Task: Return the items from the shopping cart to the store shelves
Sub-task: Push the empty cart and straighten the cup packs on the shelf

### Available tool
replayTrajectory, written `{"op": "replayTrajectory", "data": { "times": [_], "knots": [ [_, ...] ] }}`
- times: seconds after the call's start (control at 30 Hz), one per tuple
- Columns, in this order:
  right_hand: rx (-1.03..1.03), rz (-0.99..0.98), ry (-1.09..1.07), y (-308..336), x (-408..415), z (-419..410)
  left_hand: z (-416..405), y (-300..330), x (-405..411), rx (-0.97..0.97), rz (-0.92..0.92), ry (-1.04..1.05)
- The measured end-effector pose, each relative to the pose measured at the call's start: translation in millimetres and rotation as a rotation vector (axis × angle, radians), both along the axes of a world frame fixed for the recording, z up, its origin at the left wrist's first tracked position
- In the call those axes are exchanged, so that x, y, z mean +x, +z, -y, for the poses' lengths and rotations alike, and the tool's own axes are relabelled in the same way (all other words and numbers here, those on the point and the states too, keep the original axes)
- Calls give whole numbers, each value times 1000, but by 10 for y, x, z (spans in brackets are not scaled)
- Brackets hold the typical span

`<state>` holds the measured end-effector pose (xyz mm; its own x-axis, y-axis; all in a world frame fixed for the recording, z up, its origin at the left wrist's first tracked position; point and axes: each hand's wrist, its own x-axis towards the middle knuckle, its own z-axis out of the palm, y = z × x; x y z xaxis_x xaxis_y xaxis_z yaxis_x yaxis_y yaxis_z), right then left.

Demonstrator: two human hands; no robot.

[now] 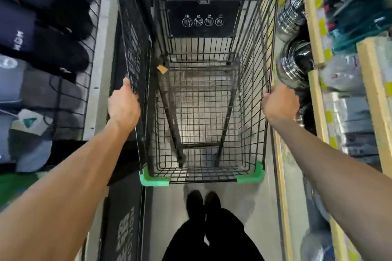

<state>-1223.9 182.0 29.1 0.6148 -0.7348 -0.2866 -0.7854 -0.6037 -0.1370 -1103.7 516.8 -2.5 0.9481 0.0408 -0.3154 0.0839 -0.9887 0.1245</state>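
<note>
A black wire shopping cart (201, 99) with green corner bumpers stands in the aisle right in front of me. Its basket holds no items; only a small tan tag (162, 69) hangs on the wire inside. My left hand (124, 105) grips the cart's left top rim. My right hand (281, 104) grips the right top rim. A black child-seat flap with white warning icons (203, 19) lies at the far end of the cart.
Wooden shelves (316, 82) on the right carry stacked steel pots (297, 63) and wrapped goods. A black wire rack (70, 91) on the left holds dark folded garments and grey items. My black shoes (203, 201) stand on the grey floor behind the cart.
</note>
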Motion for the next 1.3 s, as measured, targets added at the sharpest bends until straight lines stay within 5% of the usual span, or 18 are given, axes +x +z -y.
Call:
{"op": "replayTrajectory", "data": {
  "times": [1.3],
  "knots": [
    [-49, 189, -30, -218, 7221, 3120, 3140, 21, 7363, -80, 86, 15]
  ]
}}
